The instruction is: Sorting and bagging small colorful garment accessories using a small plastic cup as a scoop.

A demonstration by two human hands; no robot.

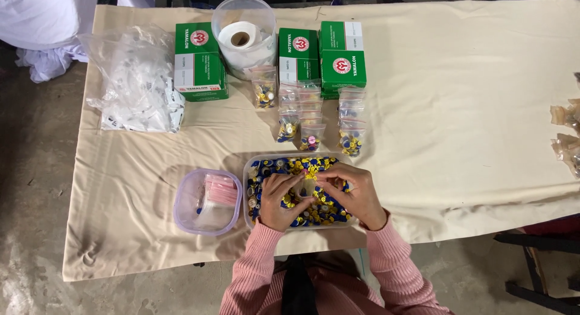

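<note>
Two hands work over a clear tray (251, 170) of blue and yellow caps (273, 165) near the bench's (471, 122) 6 o'clock edge. Wide bare cloth lies toward 3 o'clock. At 9 o'clock a lilac tub (181, 213) sits just beside the tray. Left hand (281, 200) and right hand (353, 191), wrists bent inward, pinch a small clear bag (306, 186) between fingertips; each grip is closed on it.

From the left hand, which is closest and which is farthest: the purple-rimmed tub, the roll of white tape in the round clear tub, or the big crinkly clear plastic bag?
Measured from the left hand in the head view:
1. Purple-rimmed clear tub, just to its left.
2. Big crinkly clear plastic bag, far back on the left.
3. Roll of white tape in the round clear tub, at the table's far edge; close to the bag's distance.
</note>
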